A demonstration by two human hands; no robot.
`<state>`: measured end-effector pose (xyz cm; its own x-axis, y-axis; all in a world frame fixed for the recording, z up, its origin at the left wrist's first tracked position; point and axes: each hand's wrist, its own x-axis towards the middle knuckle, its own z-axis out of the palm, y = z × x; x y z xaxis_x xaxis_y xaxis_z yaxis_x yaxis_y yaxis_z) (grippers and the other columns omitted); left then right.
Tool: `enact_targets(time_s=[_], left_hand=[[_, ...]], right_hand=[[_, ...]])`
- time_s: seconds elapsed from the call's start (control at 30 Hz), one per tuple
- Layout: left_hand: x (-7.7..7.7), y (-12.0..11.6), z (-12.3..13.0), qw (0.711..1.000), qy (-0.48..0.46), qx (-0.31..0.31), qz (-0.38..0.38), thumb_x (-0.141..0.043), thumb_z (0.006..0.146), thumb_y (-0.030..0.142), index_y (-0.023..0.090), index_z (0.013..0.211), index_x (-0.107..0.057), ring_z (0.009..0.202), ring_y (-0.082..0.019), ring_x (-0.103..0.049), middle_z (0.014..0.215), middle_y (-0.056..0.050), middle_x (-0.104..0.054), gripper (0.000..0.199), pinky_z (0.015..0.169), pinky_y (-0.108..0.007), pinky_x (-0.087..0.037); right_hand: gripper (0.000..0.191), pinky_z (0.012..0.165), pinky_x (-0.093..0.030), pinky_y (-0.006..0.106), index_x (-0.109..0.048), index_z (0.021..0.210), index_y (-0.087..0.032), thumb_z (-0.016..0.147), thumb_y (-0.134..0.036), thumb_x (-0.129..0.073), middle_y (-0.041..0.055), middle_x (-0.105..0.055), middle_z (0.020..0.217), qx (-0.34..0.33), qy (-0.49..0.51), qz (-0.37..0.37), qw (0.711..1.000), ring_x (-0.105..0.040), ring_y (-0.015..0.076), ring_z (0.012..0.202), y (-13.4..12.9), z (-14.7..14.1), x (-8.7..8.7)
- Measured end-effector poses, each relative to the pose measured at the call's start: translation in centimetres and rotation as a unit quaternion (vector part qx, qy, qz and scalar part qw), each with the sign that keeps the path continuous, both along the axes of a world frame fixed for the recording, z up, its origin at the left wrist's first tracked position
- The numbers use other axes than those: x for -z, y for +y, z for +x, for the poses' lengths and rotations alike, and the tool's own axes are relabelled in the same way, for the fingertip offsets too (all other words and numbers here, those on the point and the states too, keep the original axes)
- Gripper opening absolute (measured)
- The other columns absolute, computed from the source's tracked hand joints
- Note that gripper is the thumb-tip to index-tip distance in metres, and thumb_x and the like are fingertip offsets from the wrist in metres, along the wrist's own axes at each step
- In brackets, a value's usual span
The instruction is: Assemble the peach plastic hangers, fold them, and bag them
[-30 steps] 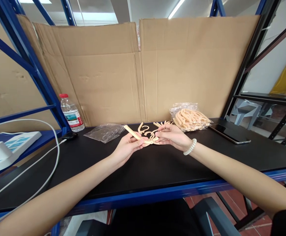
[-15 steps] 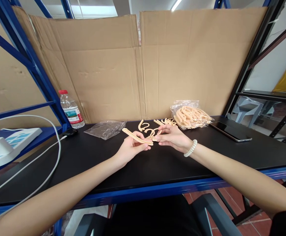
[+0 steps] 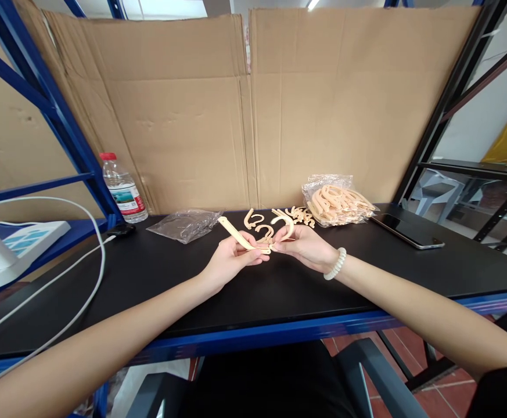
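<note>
Brown cardboard sheets [image 3: 170, 133] walled off the back of a smooth black tabletop [image 3: 236, 302], where a seated person worked bare-handed over cream-coloured parts. Held above the table near its centre, a flat, cream-coloured, angled bar [image 3: 234, 232] sat gripped between the thumb and curled fingers of the left hand [image 3: 231, 255]. Opposite it, the right hand [image 3: 303, 247], below a pale beaded bracelet [image 3: 335, 264], pinched a curved, cream-coloured hook [image 3: 290, 222] by its base. Bar and hook met, or nearly met, between the fingertips; whether they were joined could not be told.

That small meeting point looked the likeliest place for trouble: fingers covered much of it, so the ends could be offered up askew, and pressure on a crooked fit could bend or crack a thin end. With the hook held only at its base, a sideways push could twist it out of the pinch. A dropped piece could be confused with the loose, cream-coloured hook [image 3: 248, 220] lying just beyond the hands, or with the scattered heap of small cream-coloured pieces [image 3: 302, 216] beside a bulging clear plastic bag [image 3: 340, 204]. Farther right, a black-screened smartphone [image 3: 407, 231] lay close to that bag, where a sliding bundle could knock it.
</note>
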<state>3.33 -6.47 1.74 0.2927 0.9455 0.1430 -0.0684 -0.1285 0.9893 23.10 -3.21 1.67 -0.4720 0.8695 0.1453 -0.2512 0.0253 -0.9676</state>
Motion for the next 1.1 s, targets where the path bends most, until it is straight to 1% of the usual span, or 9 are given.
enact_targets(time_s=[0.07, 0.17, 0.23, 0.33, 0.43, 0.6, 0.77, 0.97, 1.1], left_hand=[[0.04, 0.05, -0.02, 1.0, -0.005, 0.001, 0.008, -0.081, 0.067, 0.028, 0.015, 0.079, -0.051, 0.084, -0.021, -0.072, 0.096, -0.01, -0.073, 0.035, 0.08, -0.032, -0.056], [0.19, 0.15, -0.06, 1.0, -0.002, 0.005, 0.011, -0.08, 0.068, 0.027, 0.015, 0.079, -0.05, 0.082, -0.02, -0.072, 0.094, -0.009, -0.074, 0.034, 0.078, -0.031, -0.056], [0.3, 0.18, -0.05, 1.0, 0.002, 0.007, 0.015, -0.079, 0.069, 0.027, 0.015, 0.08, -0.05, 0.08, -0.019, -0.072, 0.093, -0.009, -0.074, 0.033, 0.076, -0.03, -0.056], [0.32, 0.15, 0.02, 0.999, 0.002, 0.0, 0.034, -0.079, 0.068, 0.025, 0.015, 0.08, -0.052, 0.077, -0.017, -0.071, 0.093, -0.009, -0.073, 0.032, 0.076, -0.03, -0.056], [0.16, 0.06, 0.1, 0.999, 0.0, -0.007, 0.038, -0.081, 0.066, 0.024, 0.015, 0.08, -0.055, 0.078, -0.018, -0.071, 0.091, -0.008, -0.073, 0.031, 0.077, -0.031, -0.056], [0.02, 0.03, 0.16, 0.999, 0.017, -0.01, 0.047, -0.08, 0.067, 0.024, 0.014, 0.079, -0.059, 0.081, -0.019, -0.07, 0.083, -0.008, -0.073, 0.027, 0.078, -0.03, -0.055], [0.08, 0.0, 0.14, 0.998, 0.024, -0.011, 0.058, -0.079, 0.068, 0.024, 0.014, 0.08, -0.059, 0.082, -0.02, -0.07, 0.082, -0.006, -0.071, 0.025, 0.078, -0.03, -0.054], [0.27, 0.01, 0.16, 0.996, 0.042, -0.01, 0.083, -0.077, 0.069, 0.024, 0.016, 0.078, -0.059, 0.078, -0.018, -0.068, 0.081, -0.005, -0.071, 0.022, 0.07, -0.027, -0.053], [0.39, 0.03, 0.14, 0.991, 0.063, -0.024, 0.119, -0.077, 0.069, 0.025, 0.016, 0.079, -0.062, 0.082, -0.019, -0.068, 0.083, -0.006, -0.071, 0.02, 0.078, -0.031, -0.053]], right_hand=[[0.033, 0.085, -0.051, 0.03, -0.054, 0.063, -0.016, 0.055, -0.019, -0.086, -0.0008, -0.065, 0.079, -0.001, 0.009, -0.012, 1.0, -0.064, 0.0131, 0.082, -0.08, 0.13, 0.13], [0.037, 0.082, -0.055, 0.033, -0.051, 0.065, -0.017, 0.055, -0.023, -0.087, -0.0005, -0.065, 0.082, -0.013, -0.008, -0.044, 0.999, -0.066, 0.015, 0.084, -0.19, 0.38, 0.12], [0.038, 0.078, -0.056, 0.032, -0.051, 0.067, -0.017, 0.055, -0.023, -0.087, -0.0013, -0.065, 0.079, -0.014, -0.016, -0.048, 0.999, -0.066, 0.0147, 0.08, -0.22, 0.47, 0.08], [0.035, 0.076, -0.055, 0.028, -0.056, 0.071, -0.017, 0.054, -0.02, -0.087, -0.0022, -0.065, 0.075, -0.01, -0.019, -0.012, 1.0, -0.065, 0.0123, 0.074, -0.22, 0.41, 0.13], [0.032, 0.078, -0.054, 0.028, -0.064, 0.077, -0.015, 0.055, -0.02, -0.086, 0.0005, -0.068, 0.08, -0.008, -0.027, 0.016, 0.999, -0.065, 0.0123, 0.075, -0.2, 0.22, 0.35], [0.031, 0.082, -0.054, 0.031, -0.066, 0.073, -0.015, 0.054, -0.024, -0.088, 0.0011, -0.07, 0.08, -0.014, -0.002, -0.004, 1.0, -0.067, 0.0141, 0.076, 0.0, 0.1, 0.79], [0.031, 0.082, -0.054, 0.031, -0.07, 0.08, -0.015, 0.057, -0.027, -0.087, 0.004, -0.071, 0.087, -0.028, -0.016, 0.021, 0.999, -0.067, 0.0149, 0.08, 0.15, 0.23, 0.71], [0.029, 0.085, -0.054, 0.031, -0.069, 0.079, -0.015, 0.06, -0.029, -0.086, 0.0055, -0.071, 0.099, -0.059, -0.039, -0.014, 0.997, -0.068, 0.018, 0.091, -0.23, 0.26, 0.25], [0.029, 0.088, -0.054, 0.034, -0.069, 0.084, -0.014, 0.064, -0.029, -0.084, 0.0067, -0.072, 0.094, -0.085, -0.034, -0.025, 0.995, -0.068, 0.0195, 0.094, -0.35, 0.34, 0.03]])
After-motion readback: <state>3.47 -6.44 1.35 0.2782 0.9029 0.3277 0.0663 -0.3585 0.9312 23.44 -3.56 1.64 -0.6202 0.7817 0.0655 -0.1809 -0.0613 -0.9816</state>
